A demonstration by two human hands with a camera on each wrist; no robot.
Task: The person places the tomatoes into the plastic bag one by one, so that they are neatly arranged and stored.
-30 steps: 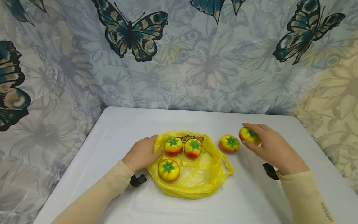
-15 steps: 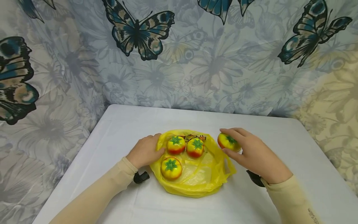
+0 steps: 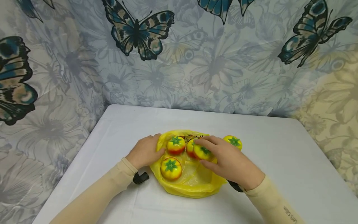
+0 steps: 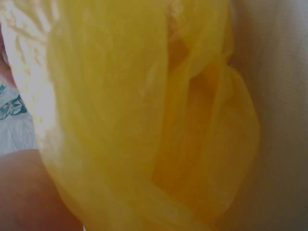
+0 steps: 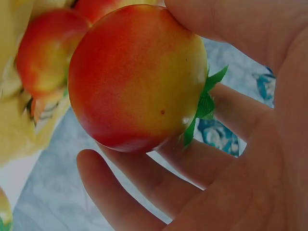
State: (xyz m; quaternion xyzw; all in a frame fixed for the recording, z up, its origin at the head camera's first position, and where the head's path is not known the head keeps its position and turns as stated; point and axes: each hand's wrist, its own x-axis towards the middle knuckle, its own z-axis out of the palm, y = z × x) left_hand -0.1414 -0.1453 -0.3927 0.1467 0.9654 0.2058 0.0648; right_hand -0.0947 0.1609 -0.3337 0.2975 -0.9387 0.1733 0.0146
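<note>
My left hand [image 3: 144,152] grips the left rim of an opened yellow plastic bag [image 3: 190,190], thumb on the inner side. In the left wrist view the bag's yellow film [image 4: 110,106] fills most of the picture. Above the right part of the bag, my right hand [image 3: 232,160] holds a yellow-red toy tomato [image 3: 202,152] with a green leafy top. The right wrist view shows this tomato [image 5: 137,79] between thumb and fingers. Inside the bag lie a back-left tomato [image 3: 176,145], a front-left tomato [image 3: 171,169] and a partly covered tomato [image 3: 190,148].
One more tomato [image 3: 234,142] rests on the white table [image 3: 268,137] right of the bag, partly behind my right hand. A cloth backdrop [image 3: 195,68] with butterflies and flowers rises behind the table and at its sides.
My right hand has carried its tomato leftward from the table's right side to over the bag, passing the tomato still on the table. The left hand has stayed at the rim.
</note>
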